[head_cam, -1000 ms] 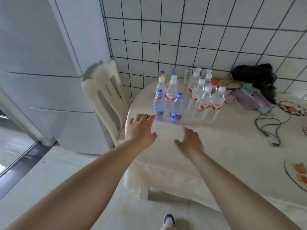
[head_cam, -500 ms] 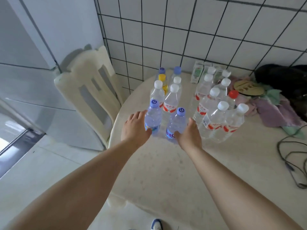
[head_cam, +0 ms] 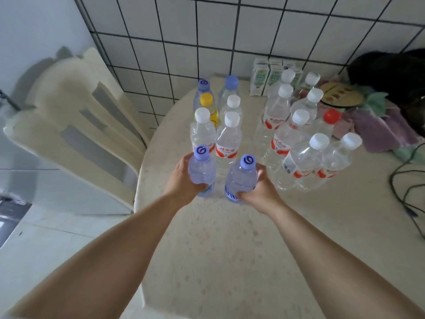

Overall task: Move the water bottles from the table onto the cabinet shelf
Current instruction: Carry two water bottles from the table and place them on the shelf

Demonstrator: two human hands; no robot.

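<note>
Both hands are on bottles at the near end of the left cluster. The left hand [head_cam: 184, 178] grips one blue-capped bottle [head_cam: 202, 171], fingers curled round its far side and thumb across the near side. The right hand [head_cam: 259, 187] grips the other blue-capped bottle [head_cam: 241, 178] the same way, thumb low on its label. The two bottles stand upright just beside each other; whether they are lifted off the table [head_cam: 218, 238] or resting on it, I cannot tell.

Behind them, in the same cluster, stand two white-capped bottles [head_cam: 227, 139] with red labels, then a yellow-capped bottle [head_cam: 208, 104] and another white-capped one, and two more blue-capped ones farthest back by the tiled wall [head_cam: 230, 31].

To the right, apart from this cluster, is a bigger group of clear bottles [head_cam: 299, 157] with white caps and red labels, with one red-capped bottle [head_cam: 330, 118] among them. Small cartons [head_cam: 266, 77] stand against the wall behind that group. Farther right lie crumpled cloths [head_cam: 372, 130], a dark bag [head_cam: 391, 72] and a black cable [head_cam: 404, 180] near the table's right edge.

A pale chair [head_cam: 76, 125] sits at the table's left side, its back towards the table. No cabinet shelf is in sight from here.
</note>
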